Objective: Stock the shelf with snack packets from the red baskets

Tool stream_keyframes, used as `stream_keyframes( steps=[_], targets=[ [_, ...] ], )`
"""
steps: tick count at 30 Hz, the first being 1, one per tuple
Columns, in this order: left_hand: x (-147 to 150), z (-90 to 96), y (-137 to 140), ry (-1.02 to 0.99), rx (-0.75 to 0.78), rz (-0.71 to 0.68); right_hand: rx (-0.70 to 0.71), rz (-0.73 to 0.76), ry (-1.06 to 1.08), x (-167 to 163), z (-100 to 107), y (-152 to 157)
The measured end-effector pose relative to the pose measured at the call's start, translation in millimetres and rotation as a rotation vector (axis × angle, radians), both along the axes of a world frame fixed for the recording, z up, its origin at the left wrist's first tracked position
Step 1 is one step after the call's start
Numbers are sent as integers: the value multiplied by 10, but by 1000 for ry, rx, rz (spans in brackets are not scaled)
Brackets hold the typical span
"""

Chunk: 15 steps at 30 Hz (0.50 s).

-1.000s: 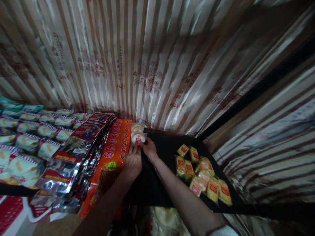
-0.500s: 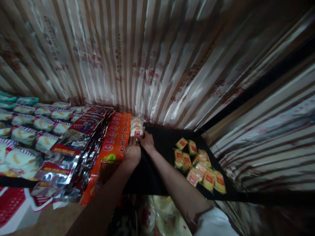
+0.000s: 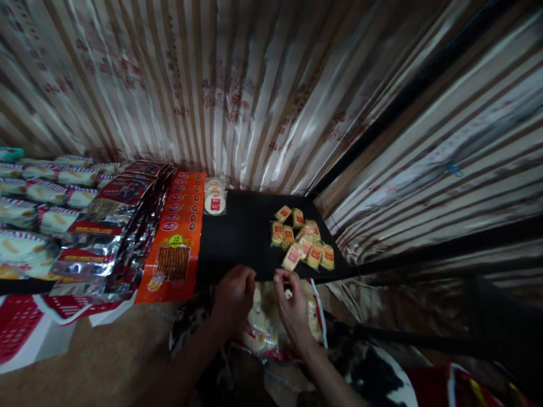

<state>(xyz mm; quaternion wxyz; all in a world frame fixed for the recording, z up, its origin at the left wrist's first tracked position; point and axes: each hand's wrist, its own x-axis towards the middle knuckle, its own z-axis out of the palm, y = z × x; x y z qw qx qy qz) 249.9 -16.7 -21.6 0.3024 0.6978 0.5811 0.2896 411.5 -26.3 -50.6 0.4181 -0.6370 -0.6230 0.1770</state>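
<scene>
While left hand (image 3: 235,292), right hand (image 3: 292,305) hover near bag (image 3: 321,314) by shelf edge (image 3: 265,275), grip unclear; open room beyond.

Striped curtains (image 3: 190,34) are hanging across the frame's top and right (reddish prints (image 3: 237,103) are showing), a dark bar (image 3: 384,121) is slanting from upper right, a black tabletop (image 3: 241,232) is spanning the centre, and brown floor (image 3: 114,345) is lying dim at lower left.

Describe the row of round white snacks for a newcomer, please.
Find the black table by the striped curtain. At its back edge, right of the orange packets, lies the row of white snacks. Unlike those packets, they are round, the front one red-labelled.
</scene>
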Motion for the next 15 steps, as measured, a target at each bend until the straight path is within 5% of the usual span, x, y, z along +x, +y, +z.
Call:
stream_keyframes(
  steps=[3, 6, 10, 15],
  targets=[
    [324, -178, -541, -18, -201, -127, -100, -72, -158, 354, -218, -470],
    [620, -376, -818, 16, -329, -90, -192, -74, -251, 541, -378, -771],
    [886, -552, -825, 72, -453, 30, -316, -97, -320, 584, -443, -934],
    [1006, -656, -689, -149, -503, 195, -383, 4, -279, 527, -463, -975]
  ],
)
